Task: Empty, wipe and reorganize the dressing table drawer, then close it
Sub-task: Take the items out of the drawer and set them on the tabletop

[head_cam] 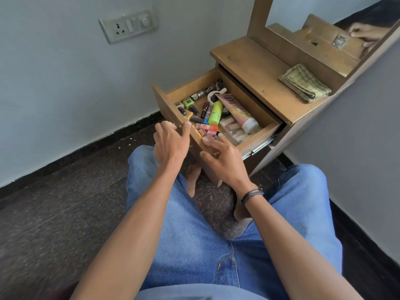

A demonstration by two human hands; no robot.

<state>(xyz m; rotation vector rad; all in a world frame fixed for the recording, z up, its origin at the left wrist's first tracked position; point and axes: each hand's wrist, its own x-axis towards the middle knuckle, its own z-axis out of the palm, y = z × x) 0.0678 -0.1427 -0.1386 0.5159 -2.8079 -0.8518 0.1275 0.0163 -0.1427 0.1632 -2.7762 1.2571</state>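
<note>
The left hand [171, 141] has its grip curled over the top edge of the drawer [190, 87] front, thumb inside; the drawer stands pulled out and full, at 12 o'clock from the person's lap. The right hand [223, 156], at 3 o'clock of the left, lays its fingers on the same edge by the small bottles [207, 132], and whether its grip pinches one I cannot tell. A folded cloth [305, 84] lies on the bench [259, 68] at 2 o'clock of the drawer.

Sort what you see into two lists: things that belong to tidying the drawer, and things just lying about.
For the job:
drawer
yellow bottle
pink tube
green nail polish
cloth
left hand, gripping the drawer front
right hand, reaching in

Just there:
wall socket
mirror
floor
</note>
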